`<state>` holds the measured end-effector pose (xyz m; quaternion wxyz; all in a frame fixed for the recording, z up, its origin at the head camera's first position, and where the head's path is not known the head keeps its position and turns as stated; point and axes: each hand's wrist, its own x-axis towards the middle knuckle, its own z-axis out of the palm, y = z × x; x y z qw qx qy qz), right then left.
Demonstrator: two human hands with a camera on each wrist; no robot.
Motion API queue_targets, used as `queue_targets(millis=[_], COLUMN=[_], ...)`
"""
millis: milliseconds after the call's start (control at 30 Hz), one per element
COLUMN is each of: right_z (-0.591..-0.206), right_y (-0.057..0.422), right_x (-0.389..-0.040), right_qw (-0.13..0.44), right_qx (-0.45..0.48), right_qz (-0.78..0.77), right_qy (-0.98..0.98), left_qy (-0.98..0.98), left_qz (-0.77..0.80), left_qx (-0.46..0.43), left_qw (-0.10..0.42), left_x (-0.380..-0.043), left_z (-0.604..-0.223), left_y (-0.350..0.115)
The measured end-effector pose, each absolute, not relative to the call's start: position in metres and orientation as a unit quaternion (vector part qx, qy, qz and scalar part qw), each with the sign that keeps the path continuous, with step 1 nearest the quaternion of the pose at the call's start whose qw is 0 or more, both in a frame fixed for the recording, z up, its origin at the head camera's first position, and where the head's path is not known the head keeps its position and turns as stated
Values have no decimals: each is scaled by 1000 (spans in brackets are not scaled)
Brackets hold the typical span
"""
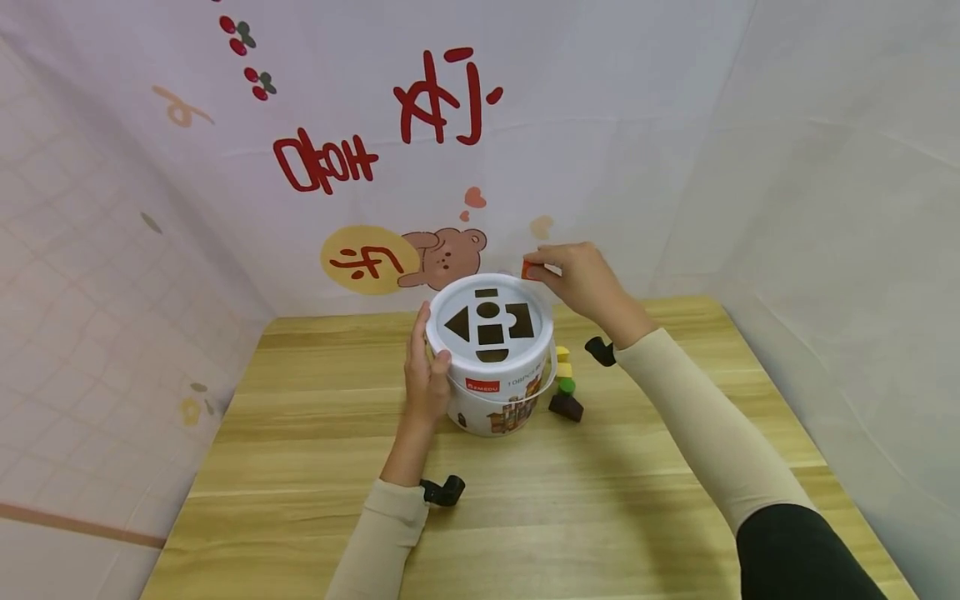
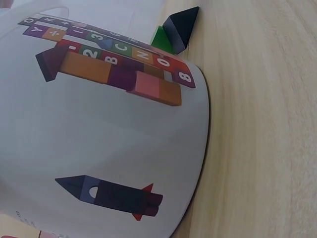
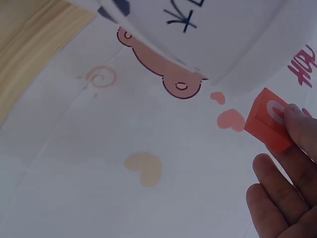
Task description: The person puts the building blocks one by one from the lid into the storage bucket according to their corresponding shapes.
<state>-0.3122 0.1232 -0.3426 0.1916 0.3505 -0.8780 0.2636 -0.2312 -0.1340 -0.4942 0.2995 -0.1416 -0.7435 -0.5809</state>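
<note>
A white bucket (image 1: 495, 400) stands on the table, its lid (image 1: 450, 292) cut with holes of several shapes, among them a triangle, a circle and a square. My left hand (image 1: 426, 379) rests against the bucket's left side near the rim, fingers fairly straight and thumb toward the front. Above the lid's back right edge, my right hand (image 1: 581, 275) pinches a small red-orange block (image 3: 267, 119) between thumb and fingers. A white round mark shows on one face of that block, partly covered by the thumb. The block is apart from the lid.
Right of the bucket lie a dark block (image 1: 567, 407), a green block (image 1: 567, 387) and yellow blocks (image 1: 564, 369), partly behind the bucket's handle (image 1: 551, 379). A printed white curtain (image 1: 615, 125) hangs behind the wood-grain table (image 1: 300, 467).
</note>
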Motion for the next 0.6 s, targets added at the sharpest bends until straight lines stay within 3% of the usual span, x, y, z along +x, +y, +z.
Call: queue_targets(millis=[600], right_z=[-336], right_y=[86], right_x=[-319], right_qw=[141], right_qx=[381], right_qz=[252], right_qy=[-878], left_qy=[-751], left_qz=[-574], left_qx=[-135], left_qw=[296], left_x=[-230], left_z=[-493], left_y=[-135])
